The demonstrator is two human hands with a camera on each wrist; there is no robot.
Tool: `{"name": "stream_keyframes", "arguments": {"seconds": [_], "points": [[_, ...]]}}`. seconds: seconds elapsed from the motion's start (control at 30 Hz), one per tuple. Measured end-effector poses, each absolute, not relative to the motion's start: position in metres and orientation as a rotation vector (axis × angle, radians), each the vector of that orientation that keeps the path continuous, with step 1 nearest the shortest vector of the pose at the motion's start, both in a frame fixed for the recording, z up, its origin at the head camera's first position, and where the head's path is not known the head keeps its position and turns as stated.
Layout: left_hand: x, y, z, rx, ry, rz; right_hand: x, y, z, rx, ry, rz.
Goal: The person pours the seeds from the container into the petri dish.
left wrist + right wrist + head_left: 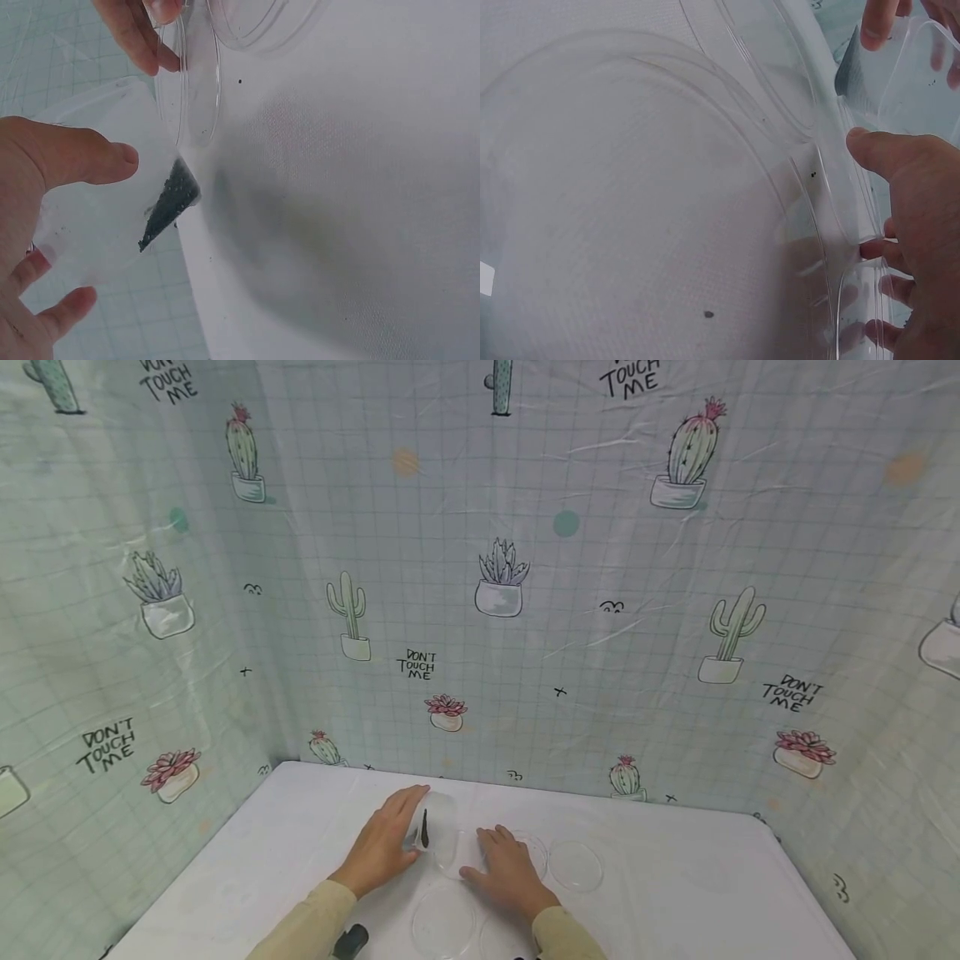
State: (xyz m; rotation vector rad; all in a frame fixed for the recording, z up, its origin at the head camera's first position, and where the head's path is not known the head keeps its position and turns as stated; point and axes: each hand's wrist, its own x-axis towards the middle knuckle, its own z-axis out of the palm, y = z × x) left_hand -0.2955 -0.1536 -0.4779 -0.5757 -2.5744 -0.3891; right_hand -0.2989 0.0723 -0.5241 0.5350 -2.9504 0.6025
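Note:
My left hand (381, 843) grips a translucent plastic cup (444, 814), tipped on its side with its mouth toward the right. Dark granules (174, 196) have gathered in a wedge along its lower side, in the left wrist view. Close to the cup's mouth, my right hand (512, 875) holds a clear petri dish (447, 858) by the rim, between thumb and fingers. Further clear round dishes lie about that hand: one at its right (576, 867), another nearer the body (444, 922). A large dish (667, 187) fills much of the right wrist view.
A white table (697, 877) carries everything. Patterned curtain sheeting (525, 652) with cactus drawings encloses its back and sides. A few dark specks (709, 314) show against the white surface. A dark object (350, 942) sits beside the left sleeve.

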Motion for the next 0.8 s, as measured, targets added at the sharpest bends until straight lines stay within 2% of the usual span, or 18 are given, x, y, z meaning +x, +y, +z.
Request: {"name": "stream_keyframes", "arguments": {"seconds": [0.8], "points": [[-0.297,-0.143,-0.466,-0.656,-2.633,-0.325,-0.301,0.074,-0.527,0.537,-2.961,0.639]]}}
